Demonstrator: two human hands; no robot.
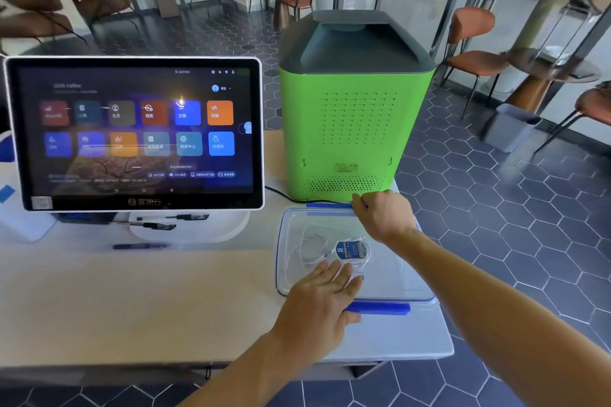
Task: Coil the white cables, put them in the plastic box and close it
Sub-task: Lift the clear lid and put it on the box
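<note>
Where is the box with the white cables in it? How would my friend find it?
Look for the big green machine on the table's right side. Right in front of it lies a flat, clear plastic box, both hands on its lid. It's the only see-through thing, with blue clips and coiled white cables inside.

The surface lay bare left of the box, giving open passage from the near edge. A green machine crowded the box's far side, and a monitor with pens blocked the far left.
</note>
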